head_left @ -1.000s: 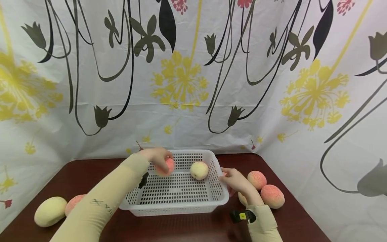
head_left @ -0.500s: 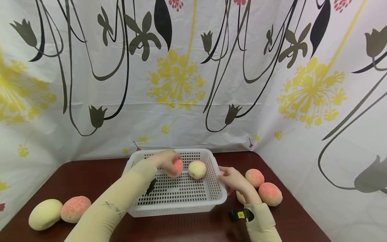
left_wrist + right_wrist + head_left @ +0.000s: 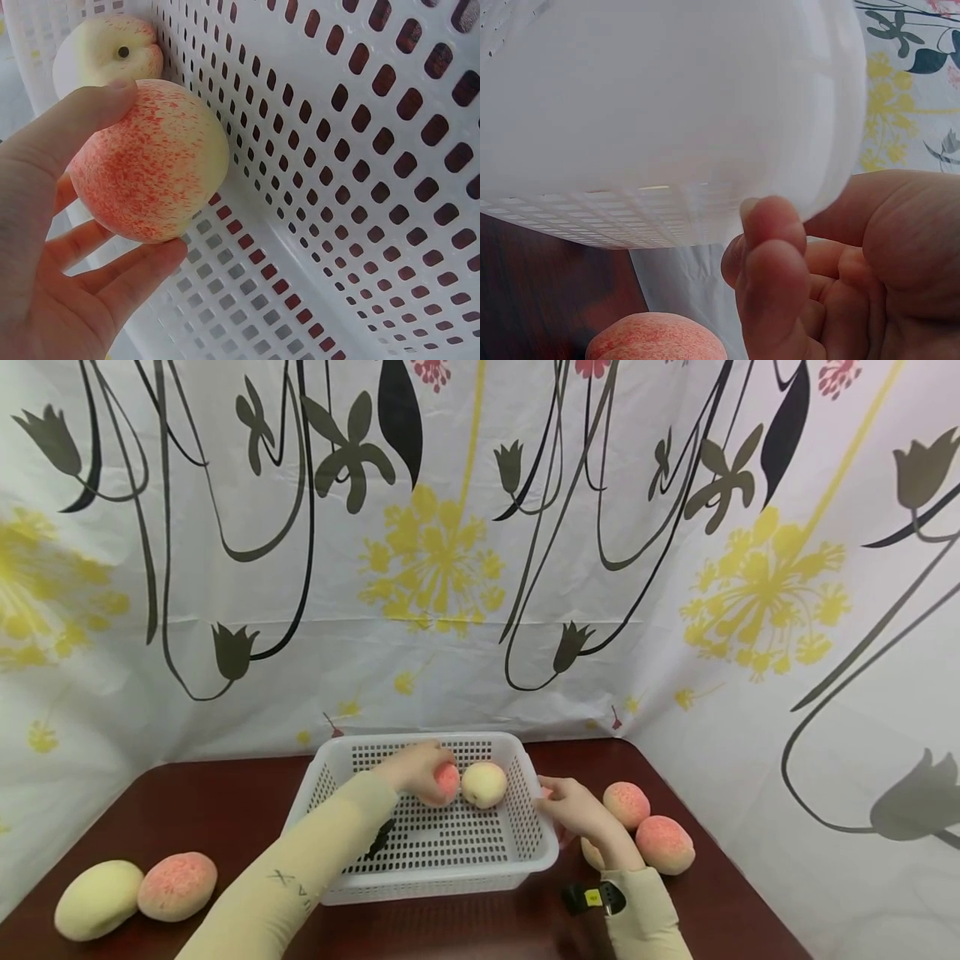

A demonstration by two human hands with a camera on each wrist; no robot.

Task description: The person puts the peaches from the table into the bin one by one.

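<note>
We see left hand gripping round red-speckled peach in white perforated-plastic basket, shifted right, gap to round pale-yellow peach there nearly closed; right hand pinches basket's right rim.

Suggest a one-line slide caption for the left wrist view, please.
A left hand holds a round red-speckled peach beside a pale yellow peach inside a white perforated plastic basket.
</note>
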